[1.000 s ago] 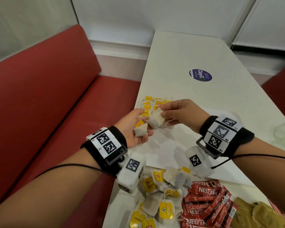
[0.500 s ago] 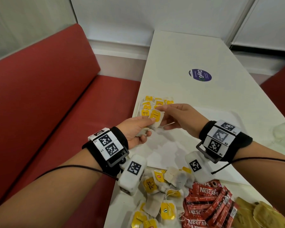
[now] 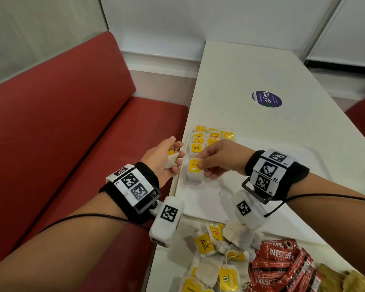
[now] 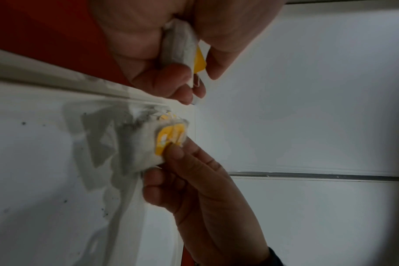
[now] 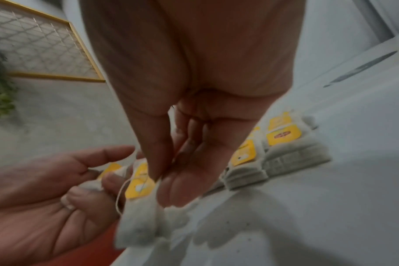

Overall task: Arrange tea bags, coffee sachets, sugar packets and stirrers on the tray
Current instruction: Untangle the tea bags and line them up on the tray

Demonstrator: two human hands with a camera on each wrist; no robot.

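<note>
My right hand [image 3: 200, 165] pinches a white tea bag with a yellow tag [image 3: 193, 167] low over the left side of the white tray [image 3: 207, 207], just in front of the rows of tea bags [image 3: 211, 138] lying there. In the right wrist view, thumb and finger [image 5: 158, 177] grip the bag [image 5: 139, 207] at its tag. My left hand [image 3: 177, 160] hovers beside the table's left edge, with its fingers curled round another tea bag [image 3: 171, 160]. That tea bag [image 4: 180, 48] shows in the left wrist view too.
A heap of loose tea bags [image 3: 217, 249] lies on the table in front of the tray, with red Nescafe sachets [image 3: 282, 264] and brown packets [image 3: 346, 281] to its right. A purple sticker [image 3: 266, 99] marks the far table. A red bench [image 3: 72, 123] runs along the left.
My right hand took one tea bag from my left hand and lowered it towards the tray. My left hand drew back to the left, keeping the other bag.
</note>
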